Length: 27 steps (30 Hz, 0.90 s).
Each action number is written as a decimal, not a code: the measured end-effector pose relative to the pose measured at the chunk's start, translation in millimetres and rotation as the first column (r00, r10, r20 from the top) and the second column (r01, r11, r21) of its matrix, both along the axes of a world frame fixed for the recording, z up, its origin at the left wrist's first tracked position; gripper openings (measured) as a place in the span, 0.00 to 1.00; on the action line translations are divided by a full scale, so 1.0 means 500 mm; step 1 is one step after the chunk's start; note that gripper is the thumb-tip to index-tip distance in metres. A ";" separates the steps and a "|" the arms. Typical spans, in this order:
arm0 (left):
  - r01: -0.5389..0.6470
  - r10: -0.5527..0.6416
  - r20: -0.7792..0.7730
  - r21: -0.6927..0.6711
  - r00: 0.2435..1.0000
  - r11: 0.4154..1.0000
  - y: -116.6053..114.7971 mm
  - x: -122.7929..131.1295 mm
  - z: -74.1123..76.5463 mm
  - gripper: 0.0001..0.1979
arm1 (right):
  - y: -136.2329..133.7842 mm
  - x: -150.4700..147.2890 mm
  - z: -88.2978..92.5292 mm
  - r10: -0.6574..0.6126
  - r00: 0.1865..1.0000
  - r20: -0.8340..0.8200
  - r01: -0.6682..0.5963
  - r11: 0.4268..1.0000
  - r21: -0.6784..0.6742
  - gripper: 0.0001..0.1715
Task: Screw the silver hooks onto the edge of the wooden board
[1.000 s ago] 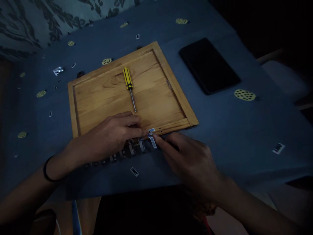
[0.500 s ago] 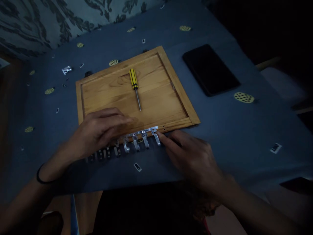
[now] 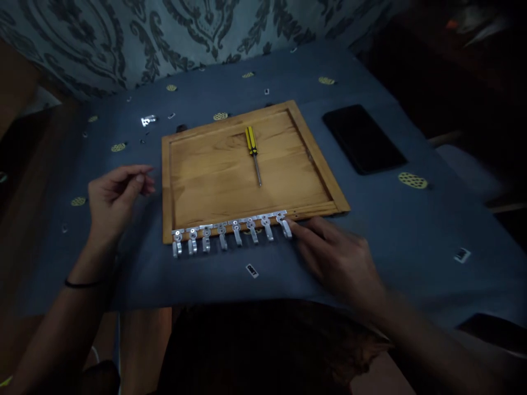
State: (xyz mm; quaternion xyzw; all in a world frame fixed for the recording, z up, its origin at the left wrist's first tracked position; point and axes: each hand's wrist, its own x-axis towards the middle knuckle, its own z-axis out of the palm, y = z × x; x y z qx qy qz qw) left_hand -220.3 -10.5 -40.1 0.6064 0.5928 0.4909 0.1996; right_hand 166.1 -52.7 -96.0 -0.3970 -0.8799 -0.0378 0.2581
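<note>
A wooden panel [image 3: 239,170] with a raised frame lies on the table. Along its front edge runs a row of shiny metal hooks [image 3: 236,233] with screw heads in several of them. My right hand [image 3: 341,255] is at the right end of this row, its fingertips gripping the last hook; part of the grip is hidden. Left of the panel, my left hand [image 3: 117,197] hovers with thumb and fingers pinched together; whatever may be between them is too small to make out. A yellow-and-black screwdriver [image 3: 252,145] rests on the panel, tip towards me.
A dark, flat phone-like object [image 3: 362,138] lies right of the panel. At the back left are a loose metal hook piece [image 3: 149,120] and small dark bits, perhaps screws [image 3: 143,141]. A blue patterned cloth [image 3: 444,219] covers the table, with a patterned curtain [image 3: 197,27] behind.
My left hand has moved off the hooks to the left of the panel, its fingers now pinched, uncovering the left hooks. My right hand stays at the right-end hook. The camera view has shifted.
</note>
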 end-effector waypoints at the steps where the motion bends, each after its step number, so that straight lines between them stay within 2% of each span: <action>1: -0.034 0.034 0.020 0.009 0.999 0.999 0.004 -0.016 -0.008 0.12 | 0.001 0.000 -0.002 -0.003 1.000 0.000 0.003 1.000 0.006 0.15; 5: -0.155 0.152 0.110 0.023 0.982 0.988 0.011 -0.068 -0.042 0.12 | 0.003 -0.001 -0.003 0.005 1.000 0.008 -0.005 1.000 0.022 0.16; 9: -0.228 0.218 0.200 0.033 0.955 0.973 0.009 -0.093 -0.070 0.11 | 0.005 0.001 -0.005 0.015 1.000 -0.011 -0.015 1.000 0.004 0.20; 12: -0.205 0.195 0.215 0.024 0.957 0.979 0.006 -0.088 -0.076 0.10 | 0.005 0.004 -0.006 0.007 1.000 -0.005 -0.007 1.000 -0.011 0.22; 19: -0.083 0.081 0.164 0.004 0.983 0.997 -0.016 -0.039 -0.064 0.10 | 0.004 0.002 0.003 0.012 0.999 0.033 -0.011 1.000 -0.015 0.18; 27: -0.093 0.094 0.158 -0.017 0.983 0.996 -0.017 -0.035 -0.072 0.09 | 0.005 0.006 0.001 0.022 0.999 0.033 -0.021 0.999 -0.043 0.20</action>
